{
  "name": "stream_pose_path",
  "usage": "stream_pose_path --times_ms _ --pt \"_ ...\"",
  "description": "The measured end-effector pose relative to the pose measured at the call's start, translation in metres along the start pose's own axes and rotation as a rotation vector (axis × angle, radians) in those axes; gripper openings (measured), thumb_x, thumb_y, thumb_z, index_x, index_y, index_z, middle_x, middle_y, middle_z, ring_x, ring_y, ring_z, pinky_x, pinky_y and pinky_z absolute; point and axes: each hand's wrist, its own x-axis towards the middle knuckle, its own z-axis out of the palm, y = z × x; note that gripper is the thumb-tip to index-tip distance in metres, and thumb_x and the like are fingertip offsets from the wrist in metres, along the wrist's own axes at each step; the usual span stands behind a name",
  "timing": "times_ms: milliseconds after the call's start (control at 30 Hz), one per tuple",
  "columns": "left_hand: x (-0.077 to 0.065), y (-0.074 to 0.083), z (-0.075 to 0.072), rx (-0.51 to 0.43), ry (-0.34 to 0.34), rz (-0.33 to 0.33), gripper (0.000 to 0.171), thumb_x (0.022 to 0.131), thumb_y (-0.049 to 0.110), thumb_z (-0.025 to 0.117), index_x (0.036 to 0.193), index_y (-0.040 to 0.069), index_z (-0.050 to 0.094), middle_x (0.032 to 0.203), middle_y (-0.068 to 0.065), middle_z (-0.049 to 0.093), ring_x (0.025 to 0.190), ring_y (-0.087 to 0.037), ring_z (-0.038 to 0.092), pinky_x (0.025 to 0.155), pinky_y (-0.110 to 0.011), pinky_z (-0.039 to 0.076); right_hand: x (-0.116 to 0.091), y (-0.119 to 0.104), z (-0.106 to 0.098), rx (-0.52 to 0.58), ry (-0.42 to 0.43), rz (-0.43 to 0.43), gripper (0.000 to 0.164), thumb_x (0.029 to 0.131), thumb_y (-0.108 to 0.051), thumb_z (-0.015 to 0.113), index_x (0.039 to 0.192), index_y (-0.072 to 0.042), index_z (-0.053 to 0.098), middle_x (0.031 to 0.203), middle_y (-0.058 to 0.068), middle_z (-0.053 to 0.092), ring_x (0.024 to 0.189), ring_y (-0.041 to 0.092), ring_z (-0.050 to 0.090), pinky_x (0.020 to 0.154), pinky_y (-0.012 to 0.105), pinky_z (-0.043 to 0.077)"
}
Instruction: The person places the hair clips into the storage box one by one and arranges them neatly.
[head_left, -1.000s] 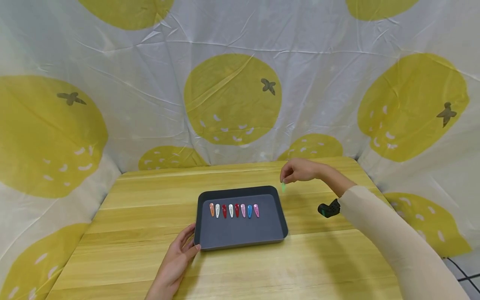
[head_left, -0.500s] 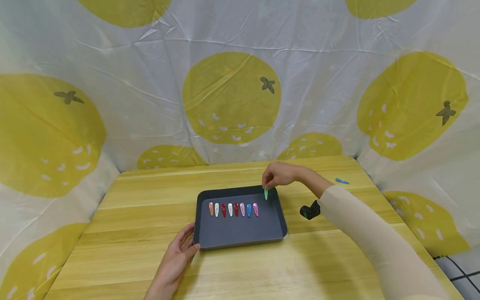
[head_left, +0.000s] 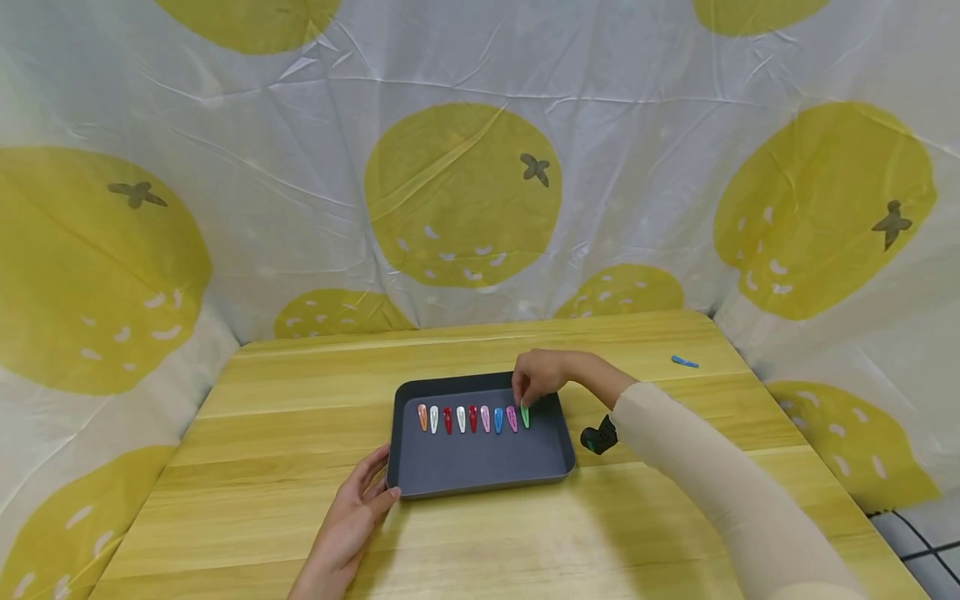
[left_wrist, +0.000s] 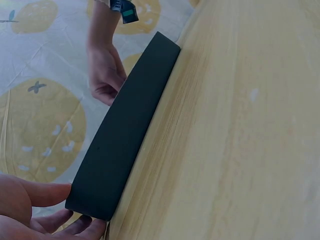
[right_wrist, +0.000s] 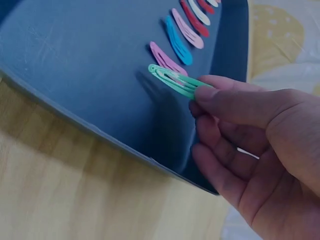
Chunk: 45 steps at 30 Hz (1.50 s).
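Note:
My right hand point(head_left: 542, 375) pinches a green snap hair clip point(right_wrist: 175, 80) between thumb and forefinger, over the right part of a dark baking tray point(head_left: 480, 467). Its far end reaches past the fingertips, close over the tray floor. A row of snap hair clips lies in the tray, running from an orange clip point(head_left: 423, 417) at the left to a pink clip point(head_left: 512, 418) beside the green one. A blue clip point(right_wrist: 177, 41) is next to that pink one. My left hand point(head_left: 352, 512) holds the tray's near left corner, thumb at the front wall and fingers along the left side.
Another blue hair clip point(head_left: 684, 362) lies on the wooden table point(head_left: 300, 400) at the far right. A black device point(head_left: 598, 435) is on the right wrist. Behind the table hangs a white cloth point(head_left: 300, 192) printed with yellow fruit.
The right hand has moved left and down with the green clip, from beyond the tray's right edge to the row's right end. The blue clip at the right has come into sight. Left hand unmoved.

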Motion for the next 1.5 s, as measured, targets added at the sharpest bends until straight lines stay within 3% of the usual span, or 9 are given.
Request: stream_pose_path --times_ms 667,1067,1367,1500 --pt "0.001 -0.001 -0.001 -0.006 -0.006 0.002 0.070 0.097 -0.011 0.058 0.160 0.002 0.030 0.164 -0.025 0.024 0.148 -0.049 0.025 0.118 -0.055 0.030 0.009 -0.004 0.021 -0.096 0.046 0.078 0.010 0.089 -0.009 0.082 0.085 -0.014 0.075 0.078 -0.009 0.064 0.069 0.008 0.055 0.065 0.024 0.049" --pt "-0.001 0.000 -0.002 -0.017 -0.013 0.008 0.070 0.097 -0.011 0.057 0.160 0.000 0.029 0.165 -0.026 0.022 0.149 -0.050 0.024 0.118 -0.055 0.029 0.004 0.000 0.016 -0.029 0.057 0.025 0.009 0.091 -0.004 0.079 0.095 -0.012 0.077 0.082 -0.009 0.066 0.074 0.008 0.059 0.072 0.027 0.054" --pt "-0.001 -0.001 -0.002 -0.015 -0.015 0.010 0.070 0.097 -0.012 0.057 0.160 0.000 0.028 0.165 -0.026 0.022 0.149 -0.050 0.024 0.118 -0.055 0.030 -0.007 0.000 0.004 0.002 0.057 -0.032 0.014 0.093 0.000 0.074 0.103 -0.008 0.077 0.096 0.002 0.072 0.084 0.007 0.063 0.077 0.026 0.055" --pt "0.000 -0.001 -0.001 -0.011 -0.009 0.005 0.070 0.097 -0.012 0.057 0.160 0.000 0.030 0.164 -0.026 0.023 0.148 -0.050 0.024 0.118 -0.056 0.030 -0.014 0.002 -0.003 0.028 0.080 -0.065 0.014 0.093 0.000 0.073 0.106 -0.005 0.077 0.099 0.002 0.073 0.087 0.008 0.065 0.077 0.026 0.056"
